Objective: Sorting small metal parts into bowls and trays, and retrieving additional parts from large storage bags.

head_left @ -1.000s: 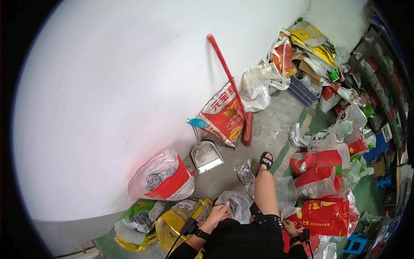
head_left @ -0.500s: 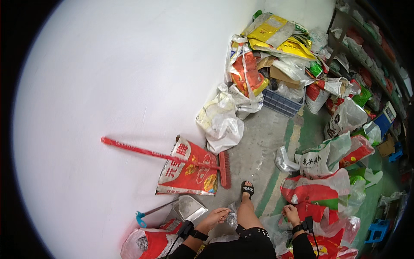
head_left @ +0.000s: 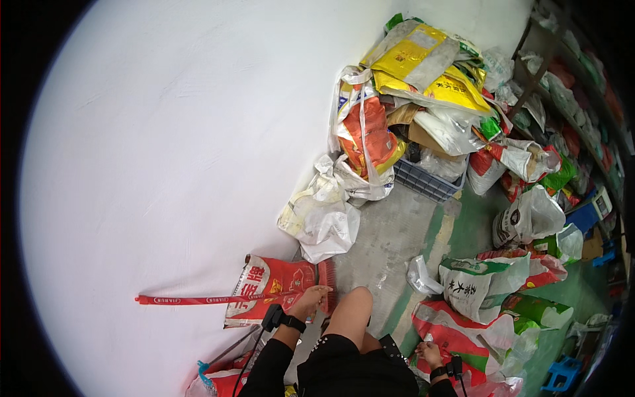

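**Red broom at wall, left hand on it**

Red broom [head_left: 225,299] lying along base of white wall [head_left: 165,165], handle running left, bristle head at right, just beside knee [head_left: 350,311]. Left hand [head_left: 309,301] resting on broom near the head, fingers curled over it; full clamp around handle: cannot tell, too small. Black band on left wrist, cable trailing down forearm. Red printed sack [head_left: 268,291] propped against wall behind broom, touching it.

Right hand [head_left: 430,354] low at right, near red-and-white bag [head_left: 456,331], fingers loosely bent; contact with bag unclear, grip state: cannot tell. Black band on that wrist too.

White plastic bags [head_left: 324,215] heaped further along wall, beyond red sack. Grey crate [head_left: 430,182] behind them, with orange and yellow sacks [head_left: 417,63] piled on top and around. White sack with green top [head_left: 479,284] on right, near right hand's bag. Bare concrete floor [head_left: 390,238] between both piles.
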The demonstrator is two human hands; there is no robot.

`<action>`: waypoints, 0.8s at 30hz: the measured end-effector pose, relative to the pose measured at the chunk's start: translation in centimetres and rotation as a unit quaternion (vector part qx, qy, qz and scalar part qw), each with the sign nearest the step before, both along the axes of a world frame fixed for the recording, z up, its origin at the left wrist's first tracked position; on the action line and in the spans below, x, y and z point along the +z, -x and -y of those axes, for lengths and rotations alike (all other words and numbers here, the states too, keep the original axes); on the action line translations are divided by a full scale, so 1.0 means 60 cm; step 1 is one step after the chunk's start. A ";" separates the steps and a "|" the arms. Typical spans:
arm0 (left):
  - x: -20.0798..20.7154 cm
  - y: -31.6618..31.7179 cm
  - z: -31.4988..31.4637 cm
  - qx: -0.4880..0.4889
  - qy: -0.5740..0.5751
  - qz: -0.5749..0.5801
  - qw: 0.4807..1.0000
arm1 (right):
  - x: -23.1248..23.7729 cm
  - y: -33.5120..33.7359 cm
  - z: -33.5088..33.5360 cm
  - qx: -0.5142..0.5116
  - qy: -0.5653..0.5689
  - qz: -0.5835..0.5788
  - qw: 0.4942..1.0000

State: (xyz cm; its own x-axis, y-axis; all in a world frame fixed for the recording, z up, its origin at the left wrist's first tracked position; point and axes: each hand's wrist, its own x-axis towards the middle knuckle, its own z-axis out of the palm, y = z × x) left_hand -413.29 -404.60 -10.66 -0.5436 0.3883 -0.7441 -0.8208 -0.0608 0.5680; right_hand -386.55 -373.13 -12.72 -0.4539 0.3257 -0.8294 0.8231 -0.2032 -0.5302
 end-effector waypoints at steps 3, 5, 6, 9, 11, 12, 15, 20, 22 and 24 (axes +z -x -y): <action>-0.042 0.123 -0.032 0.061 0.047 -0.057 0.995 | -0.003 0.017 -0.017 -0.017 -0.003 0.000 1.000; -0.081 0.228 -0.032 0.116 0.068 -0.057 0.989 | 0.006 0.037 -0.017 -0.033 0.001 0.027 0.999; -0.119 0.280 -0.024 0.141 0.066 -0.067 0.986 | 0.004 0.056 -0.022 -0.039 -0.002 0.063 0.997; -0.146 0.435 -0.056 0.161 0.235 -0.144 0.948 | -0.024 0.117 -0.040 -0.033 -0.022 0.111 0.993; -0.171 0.518 -0.059 0.177 0.282 -0.169 0.928 | -0.033 0.153 -0.043 -0.019 -0.035 0.131 0.991; -0.190 0.555 -0.051 0.192 0.274 -0.171 0.927 | -0.039 0.170 -0.043 -0.015 -0.041 0.136 0.990; -0.236 0.649 -0.056 0.277 0.220 -0.079 0.932 | -0.055 0.178 -0.046 -0.013 -0.046 0.151 0.987; -0.349 0.721 -0.043 0.165 0.288 -0.084 0.940 | -0.030 0.188 -0.022 0.008 -0.044 0.189 0.981; -0.374 0.729 -0.028 0.094 0.335 -0.102 0.932 | 0.005 0.276 -0.034 0.054 -0.023 0.229 0.972; -0.389 0.729 -0.041 0.006 0.339 -0.056 0.939 | 0.008 0.275 -0.034 0.002 -0.002 0.217 0.976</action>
State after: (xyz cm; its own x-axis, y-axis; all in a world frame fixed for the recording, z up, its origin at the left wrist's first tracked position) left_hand -457.05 -402.16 -33.99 -0.6347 -0.1616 -0.7557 -0.7551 0.3372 0.5622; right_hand -403.05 -371.08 -12.23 -0.0618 0.3287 -0.9424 0.9713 -0.1973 -0.1325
